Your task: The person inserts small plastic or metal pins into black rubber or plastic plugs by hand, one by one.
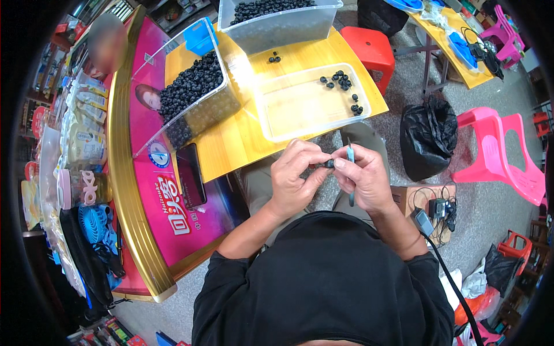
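Observation:
My left hand (297, 176) pinches a small black round part (329, 164) between thumb and forefinger, in front of my body. Close against it, my right hand (366, 179) is closed around a slim blue-grey tool (350, 153) with a thin pointed tip, held upright like a craft knife. The right fingertips also meet the black part. Beyond my hands, a shallow clear tray (288, 121) holds several loose black parts (340, 81) toward its right side. A few more black parts (274, 57) lie on the yellow table behind that tray.
On the yellow table (242, 141) stand a clear bin (213, 101) heaped with black parts, a larger bin (283, 34) behind, and a blue scoop-like container (201, 37). A dark phone (191, 173) lies at left. Rightward are a black bag (430, 138), red stool (369, 49) and pink chair (499, 150).

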Motion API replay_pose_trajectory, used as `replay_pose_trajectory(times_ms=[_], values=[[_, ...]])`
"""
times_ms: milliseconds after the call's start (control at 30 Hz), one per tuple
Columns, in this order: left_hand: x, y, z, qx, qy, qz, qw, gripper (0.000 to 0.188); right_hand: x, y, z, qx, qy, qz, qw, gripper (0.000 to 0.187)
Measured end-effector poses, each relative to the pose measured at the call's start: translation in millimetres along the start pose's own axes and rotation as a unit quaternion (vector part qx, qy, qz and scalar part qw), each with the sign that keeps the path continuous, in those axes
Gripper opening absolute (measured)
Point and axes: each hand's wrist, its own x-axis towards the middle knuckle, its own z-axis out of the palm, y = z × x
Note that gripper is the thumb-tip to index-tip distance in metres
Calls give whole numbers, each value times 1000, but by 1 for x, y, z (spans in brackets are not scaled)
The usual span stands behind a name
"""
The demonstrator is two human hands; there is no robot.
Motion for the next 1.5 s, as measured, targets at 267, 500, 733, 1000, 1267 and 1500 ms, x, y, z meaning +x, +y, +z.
replay_pose_trajectory(times_ms=[267, 500, 733, 1000, 1267, 1500], values=[[0, 0, -2, 1, 13, 7, 1000, 25, -21, -10, 3, -322, 4, -169, 932, 24], [0, 4, -2, 33, 18, 25, 999, 23, -22, -5, 8, -415, 10, -289, 863, 27], [3, 6, -8, 25, 22, 49, 998, 23, -21, -5, 1, -350, -9, -224, 910, 23], [79, -18, -124, 311, 198, 53, 928, 15, -21, 5, -33, -143, 52, -63, 986, 19], [112, -30, -88, 363, 104, 102, 920, 28, -29, 13, -51, -89, 95, -6, 991, 19], [121, -101, 60, 245, -274, 12, 930, 23, -35, 20, -60, -76, 95, 1, 993, 19]])
